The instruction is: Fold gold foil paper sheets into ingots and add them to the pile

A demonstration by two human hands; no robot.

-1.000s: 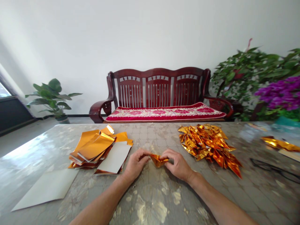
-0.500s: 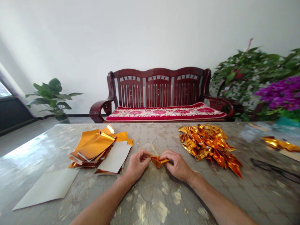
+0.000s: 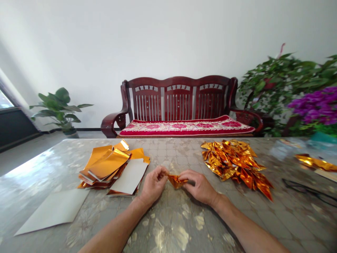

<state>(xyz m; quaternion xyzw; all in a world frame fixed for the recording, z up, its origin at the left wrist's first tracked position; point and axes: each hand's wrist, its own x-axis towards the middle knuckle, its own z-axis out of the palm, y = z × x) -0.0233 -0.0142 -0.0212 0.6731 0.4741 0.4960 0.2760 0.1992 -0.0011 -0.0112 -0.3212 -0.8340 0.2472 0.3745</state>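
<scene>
Shifted a little toward the person's left, the folded gold foil piece (image 3: 176,181) now sits pinched between both hands, low over the table (image 3: 39,168). The left hand (image 3: 154,186) grips one end with its fingertips and thumb; the right hand (image 3: 200,188) closes narrowly on the other. Just beside the left hand lies a loose stack of orange-gold foil sheets (image 3: 105,168), a white-backed sheet (image 3: 129,175) on top. Past the right hand spreads a heap of folded gold foil pieces (image 3: 237,165), and farther right lie eyeglasses (image 3: 308,188).
</scene>
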